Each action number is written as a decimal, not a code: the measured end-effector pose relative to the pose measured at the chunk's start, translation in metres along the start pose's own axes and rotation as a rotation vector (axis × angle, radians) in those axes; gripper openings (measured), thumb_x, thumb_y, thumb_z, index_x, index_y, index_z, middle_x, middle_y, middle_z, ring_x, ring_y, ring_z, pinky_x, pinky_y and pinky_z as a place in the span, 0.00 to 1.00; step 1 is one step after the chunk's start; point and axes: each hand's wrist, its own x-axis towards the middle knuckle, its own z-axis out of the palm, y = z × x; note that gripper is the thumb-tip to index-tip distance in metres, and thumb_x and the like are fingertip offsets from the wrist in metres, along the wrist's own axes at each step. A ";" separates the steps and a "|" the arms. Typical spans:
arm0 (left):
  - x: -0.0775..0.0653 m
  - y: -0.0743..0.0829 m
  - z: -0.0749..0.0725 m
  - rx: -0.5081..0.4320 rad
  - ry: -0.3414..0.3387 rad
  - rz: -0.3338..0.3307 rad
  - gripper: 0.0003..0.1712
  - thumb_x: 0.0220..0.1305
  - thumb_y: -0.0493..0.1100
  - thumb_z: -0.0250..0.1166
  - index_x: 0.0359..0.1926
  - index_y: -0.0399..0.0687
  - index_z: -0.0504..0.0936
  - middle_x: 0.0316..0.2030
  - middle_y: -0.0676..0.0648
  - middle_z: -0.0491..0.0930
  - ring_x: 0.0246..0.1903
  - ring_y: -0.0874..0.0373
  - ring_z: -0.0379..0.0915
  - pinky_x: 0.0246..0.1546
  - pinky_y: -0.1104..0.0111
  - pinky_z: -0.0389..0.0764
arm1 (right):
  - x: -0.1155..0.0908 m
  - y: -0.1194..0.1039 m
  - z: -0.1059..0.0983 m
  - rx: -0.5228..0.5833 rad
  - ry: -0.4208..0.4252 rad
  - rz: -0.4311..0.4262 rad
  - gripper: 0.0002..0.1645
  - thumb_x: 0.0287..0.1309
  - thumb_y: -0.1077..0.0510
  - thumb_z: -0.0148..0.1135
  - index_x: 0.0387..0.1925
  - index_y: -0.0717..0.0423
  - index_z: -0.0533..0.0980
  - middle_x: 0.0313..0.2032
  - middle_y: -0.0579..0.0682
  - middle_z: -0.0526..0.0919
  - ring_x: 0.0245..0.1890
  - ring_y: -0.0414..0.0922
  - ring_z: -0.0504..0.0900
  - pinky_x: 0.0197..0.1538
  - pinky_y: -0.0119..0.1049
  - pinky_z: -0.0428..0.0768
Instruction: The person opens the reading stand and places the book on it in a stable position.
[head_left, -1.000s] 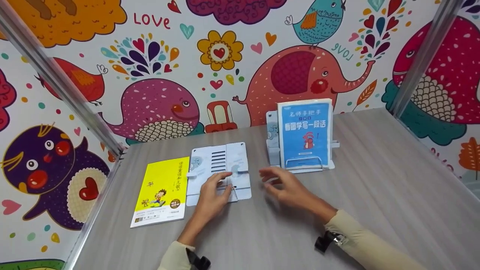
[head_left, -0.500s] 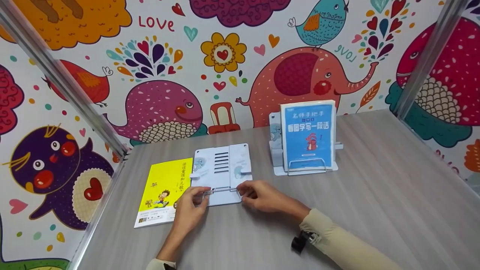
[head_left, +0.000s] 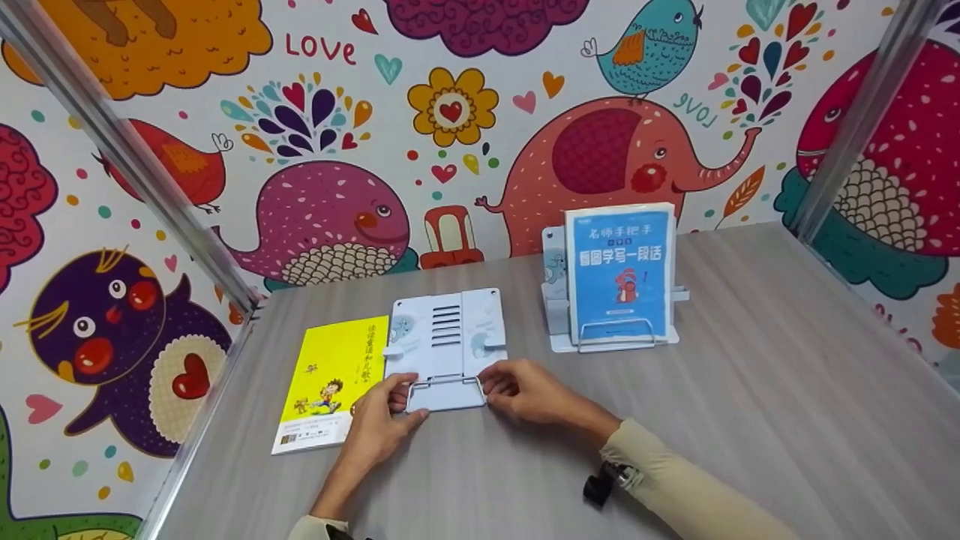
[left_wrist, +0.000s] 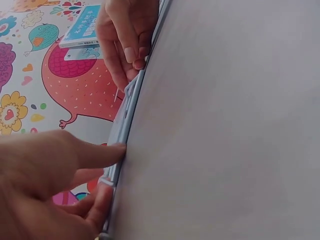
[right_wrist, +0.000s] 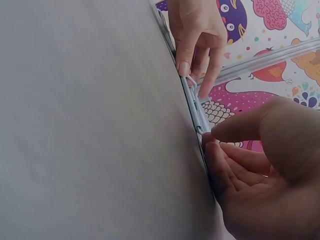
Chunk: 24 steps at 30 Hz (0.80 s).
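Observation:
A pale blue-grey book stand (head_left: 480, 324) with slots lies flat on the table, its wire page holder (head_left: 448, 407) folded down over the front plate. At the near left corner my left hand (head_left: 381, 420) grips the stand, thumb on the front edge and fingers by the wire. In the left wrist view that thumb (left_wrist: 102, 155) presses the plate's edge. My right hand (head_left: 529, 394) pinches at the wire's right end, thumb and forefinger close together in the right wrist view, where the stand (right_wrist: 192, 102) shows edge-on.
A yellow book (head_left: 330, 367) lies left of the stand, partly behind my left hand. Further back on the right, a blue book (head_left: 621, 277) stands upright in a second stand (head_left: 556, 315). A patterned wall (head_left: 450, 172) borders the grey wooden table (head_left: 750, 360).
My right hand has come left from beside the stand to its near right corner. My left hand has drawn back toward the near left corner. The wire holder now lies lower, at the front edge.

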 end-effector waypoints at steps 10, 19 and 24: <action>0.002 0.001 -0.001 -0.105 0.004 -0.075 0.30 0.58 0.35 0.83 0.59 0.37 0.81 0.38 0.45 0.78 0.38 0.56 0.74 0.38 0.79 0.73 | 0.000 0.001 0.003 -0.050 -0.035 -0.042 0.16 0.67 0.67 0.70 0.55 0.62 0.82 0.40 0.47 0.83 0.40 0.39 0.80 0.48 0.30 0.82; 0.002 0.000 -0.001 -0.131 -0.003 -0.062 0.23 0.57 0.36 0.84 0.47 0.41 0.79 0.36 0.46 0.78 0.36 0.56 0.73 0.37 0.78 0.74 | -0.001 0.005 0.005 -0.087 -0.035 -0.124 0.10 0.68 0.69 0.69 0.49 0.60 0.81 0.39 0.50 0.83 0.39 0.38 0.80 0.46 0.29 0.80; 0.003 -0.003 -0.001 -0.107 -0.008 -0.048 0.19 0.58 0.36 0.83 0.42 0.45 0.80 0.34 0.49 0.78 0.34 0.58 0.74 0.36 0.77 0.74 | -0.002 0.004 0.006 -0.102 -0.033 -0.136 0.09 0.69 0.69 0.68 0.48 0.59 0.80 0.40 0.52 0.84 0.40 0.38 0.80 0.46 0.30 0.81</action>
